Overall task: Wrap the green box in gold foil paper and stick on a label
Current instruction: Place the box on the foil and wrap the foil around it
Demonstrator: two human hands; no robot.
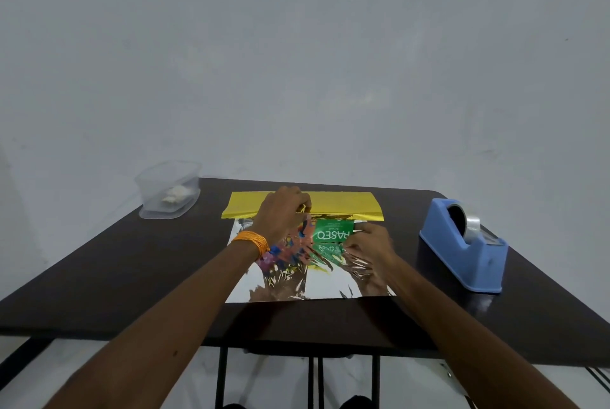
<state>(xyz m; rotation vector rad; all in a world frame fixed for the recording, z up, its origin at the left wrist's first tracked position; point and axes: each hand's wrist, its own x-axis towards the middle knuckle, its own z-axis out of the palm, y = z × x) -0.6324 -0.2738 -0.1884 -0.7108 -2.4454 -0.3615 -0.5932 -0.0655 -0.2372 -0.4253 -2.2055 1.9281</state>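
A person leans over a dark tabletop [132, 276], both hands at work on a green box [331, 232] that lies on a sheet of gold foil paper [330, 202] near the middle of the far edge. The box lies flat with its long axis running left to right, parallel to that far edge. Its white "PASEO" lettering reads upside down from the person's side. Only the green top face and a patterned strip along the near side show; the left end is hidden under the wrist.

The left hand [284, 213], with an orange thread band [252, 240] at the wrist, has its fingers curled and pinches the foil just behind the box. The right hand [366, 243] grips the box's right end, thumb on top and fingers bent over the crinkled sheet. The foil's far strip shows plain yellow-gold, while the near part is mirror-bright and creased.

A clear plastic tub [168, 190] holding something small and white sits at the far left corner. A blue tape dispenser [462, 243] stands along the right edge.
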